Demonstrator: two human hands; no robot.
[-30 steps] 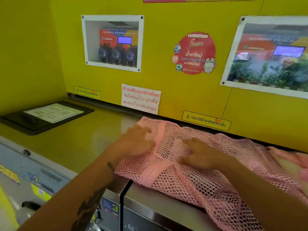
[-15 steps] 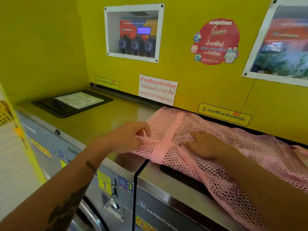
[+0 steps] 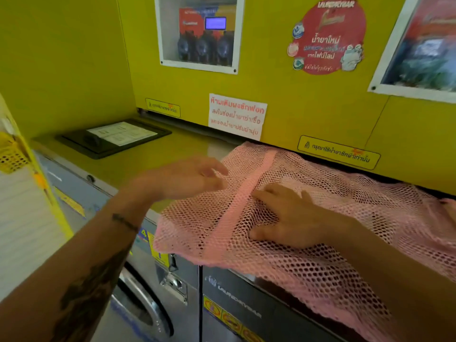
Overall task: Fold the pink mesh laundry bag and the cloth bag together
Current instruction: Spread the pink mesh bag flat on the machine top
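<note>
The pink mesh laundry bag (image 3: 320,218) lies spread on the top of the grey steel washing machines (image 3: 172,292), against the yellow wall (image 3: 283,114); its front edge hangs over the machine fronts. The right hand (image 3: 293,220) lies flat on the mesh, fingers spread, beside the solid pink band (image 3: 237,198); the left hand (image 3: 187,178) hovers at the bag's left edge — fingers loosely parted and blurred, holding nothing.

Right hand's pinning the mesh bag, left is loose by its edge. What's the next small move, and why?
Probably close the left hand on the mesh bag at its left edge and carry it over toward the right hand. The right palm lies flat on the mesh beside the solid pink band, while the left hand looks open, fingers spread, gripping nothing.
</note>
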